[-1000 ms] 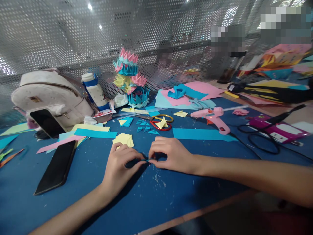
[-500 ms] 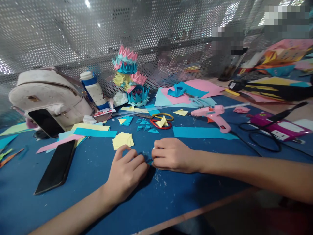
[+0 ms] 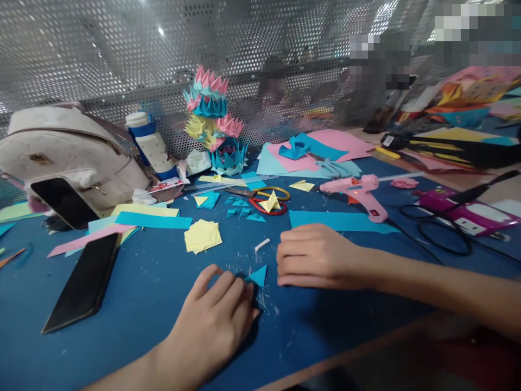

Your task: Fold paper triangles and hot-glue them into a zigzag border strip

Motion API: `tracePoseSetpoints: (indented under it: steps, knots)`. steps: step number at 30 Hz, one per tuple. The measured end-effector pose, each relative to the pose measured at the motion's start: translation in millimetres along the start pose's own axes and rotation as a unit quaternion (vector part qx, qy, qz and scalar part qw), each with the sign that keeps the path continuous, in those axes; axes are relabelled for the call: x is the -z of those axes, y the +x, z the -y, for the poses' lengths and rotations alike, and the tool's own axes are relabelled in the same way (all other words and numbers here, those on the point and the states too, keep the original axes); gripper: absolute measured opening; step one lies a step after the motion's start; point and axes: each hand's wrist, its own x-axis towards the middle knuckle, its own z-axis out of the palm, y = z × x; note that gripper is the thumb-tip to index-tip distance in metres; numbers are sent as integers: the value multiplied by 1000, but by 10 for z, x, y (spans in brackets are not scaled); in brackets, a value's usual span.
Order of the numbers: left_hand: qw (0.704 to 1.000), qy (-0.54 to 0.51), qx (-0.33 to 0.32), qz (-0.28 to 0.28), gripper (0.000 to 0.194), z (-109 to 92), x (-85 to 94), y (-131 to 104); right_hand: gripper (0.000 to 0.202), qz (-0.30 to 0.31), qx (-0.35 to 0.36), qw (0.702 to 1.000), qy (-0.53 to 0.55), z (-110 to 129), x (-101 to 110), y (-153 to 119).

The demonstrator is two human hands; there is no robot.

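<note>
My left hand rests low over the blue table, its fingers curled over a folded blue paper triangle whose tip sticks out to the right. A short gap separates that tip from my right hand, which lies knuckles up with the fingers bent under. Whatever the right fingers may hold is hidden. Between and beyond the hands is a small white strip. A stack of yellow paper squares lies past the left hand. Several small blue folded triangles sit near scissors bearing a yellow folded piece.
Beyond the right hand are a blue paper strip and a pink glue gun, its cord running right to a purple power strip. At left lie a phone, a backpack and a bottle. Paper lotuses stand at the back.
My hands, close together before, have drawn apart, the right moving right and the left slightly nearer me. The blue triangle's tip and the white strip now show between them. The view has shifted slightly.
</note>
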Motion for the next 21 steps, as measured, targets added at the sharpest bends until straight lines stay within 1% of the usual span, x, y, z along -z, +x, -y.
tracePoseSetpoints:
  steps: [3, 5, 8, 10, 12, 14, 16, 19, 21]
  knots:
    - [1000, 21, -10, 3, 31, -55, 5, -6, 28, 0, -106, 994, -3, -66, 75, -164]
    - [999, 37, -17, 1, 34, -89, 12, -13, 26, -6, -176, 983, -41, -171, 117, -266]
    - [999, 51, -18, 1, 36, -121, 20, -19, 26, -14, -236, 965, -111, -341, 181, -355]
    - [998, 57, -16, 0, 37, -133, 23, -16, 26, -6, -243, 964, -107, -392, 209, -344]
    - [998, 63, -16, 2, 37, -144, 23, -13, 25, 15, -220, 974, -59, -370, 194, -271]
    - [997, 71, -15, 3, 37, -157, 18, -15, 24, 38, -185, 982, -2, -300, 123, -151]
    - [997, 76, -14, 5, 37, -172, 9, -26, 22, 59, -171, 983, 35, -234, 14, -13]
    - [997, 81, -14, 4, 35, -183, 0, -48, 16, 81, -190, 976, 71, -213, -126, 168]
    - [996, 82, -17, 8, 32, -181, -2, -59, 13, 91, -216, 967, 102, -231, -152, 248]
